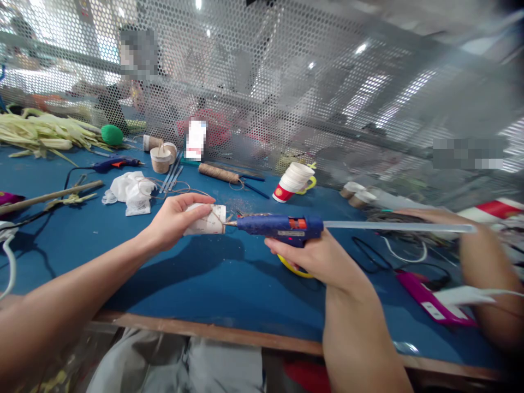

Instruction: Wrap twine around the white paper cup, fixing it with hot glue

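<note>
My left hand [174, 218] is wrapped round a white paper cup [207, 221] held on its side above the blue table [184, 273]. My right hand [315, 259] grips a blue hot glue gun [282, 225] with a long clear glue stick [397, 225] poking out of its back. The gun's metal nozzle touches the cup's rim, where thin twine lies against the paper. A yellow ring [292, 267] shows partly under my right hand.
A stack of paper cups [292, 182] lies at the back, with twine spools [162, 158], a second glue gun [117, 162], white cloth [131, 191], a stick [49, 196] and a green ball [112, 135]. Another person's arm [483, 262] rests at right near cables and a pink tool [429, 300]. A mesh screen [286, 82] stands behind.
</note>
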A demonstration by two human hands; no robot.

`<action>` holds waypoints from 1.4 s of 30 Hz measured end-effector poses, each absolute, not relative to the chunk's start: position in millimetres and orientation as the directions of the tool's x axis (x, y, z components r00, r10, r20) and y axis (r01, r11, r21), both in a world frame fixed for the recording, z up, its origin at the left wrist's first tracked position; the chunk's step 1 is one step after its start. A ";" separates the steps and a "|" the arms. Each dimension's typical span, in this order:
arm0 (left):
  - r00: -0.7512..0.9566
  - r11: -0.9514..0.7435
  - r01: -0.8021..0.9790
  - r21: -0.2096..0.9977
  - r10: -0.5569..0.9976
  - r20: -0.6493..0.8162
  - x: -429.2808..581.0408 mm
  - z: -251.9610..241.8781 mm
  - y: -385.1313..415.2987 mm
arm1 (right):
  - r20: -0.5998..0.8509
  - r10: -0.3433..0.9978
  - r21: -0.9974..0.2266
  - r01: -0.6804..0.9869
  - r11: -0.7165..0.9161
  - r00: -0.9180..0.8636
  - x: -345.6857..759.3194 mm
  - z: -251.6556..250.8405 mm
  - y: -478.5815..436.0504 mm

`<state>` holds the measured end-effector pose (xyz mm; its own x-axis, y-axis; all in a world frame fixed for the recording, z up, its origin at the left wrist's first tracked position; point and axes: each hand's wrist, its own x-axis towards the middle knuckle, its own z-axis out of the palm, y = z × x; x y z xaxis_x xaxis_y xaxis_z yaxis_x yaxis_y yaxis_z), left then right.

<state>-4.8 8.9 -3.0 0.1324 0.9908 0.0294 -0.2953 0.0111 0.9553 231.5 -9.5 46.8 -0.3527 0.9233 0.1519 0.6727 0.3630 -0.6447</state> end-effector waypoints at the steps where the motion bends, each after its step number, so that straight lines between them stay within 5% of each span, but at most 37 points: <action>1: 0.127 0.005 -0.287 0.958 0.991 0.032 -4.7 -2.7 8.7 | 0.150 0.924 -0.642 0.677 0.361 -0.352 231.0 47.1 -9.7; 13: 0.071 -0.296 0.050 0.954 0.954 0.292 -1.9 -0.1 1.0 | 0.153 0.941 -0.725 0.612 0.315 -0.303 228.6 48.6 -9.9; 24: 0.087 -0.430 0.156 0.889 0.903 0.421 -2.7 -0.2 -4.3 | 0.186 0.942 -0.777 0.545 0.315 -0.280 229.7 47.1 -5.0; 32: 0.069 -0.392 0.123 0.912 0.920 0.387 -3.5 0.3 -1.4 | 0.094 0.978 -0.965 0.224 0.136 -0.189 239.2 37.9 21.3; 36: 0.075 -0.362 0.114 0.925 0.932 0.355 -3.6 -1.3 0.1 | 0.018 0.991 -0.933 0.358 -0.031 0.132 247.9 29.0 58.9; 42: 0.082 -0.348 0.091 0.933 0.936 0.341 -2.8 -3.7 1.3 | -0.066 0.976 -0.840 0.517 -0.165 0.206 255.7 -2.0 101.5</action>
<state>-2.8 1.3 -3.7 0.0825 0.9363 0.3415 0.0912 -0.3483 0.9329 255.7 101.5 -2.0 0.2059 0.9764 -0.0655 0.5175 -0.1655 -0.8395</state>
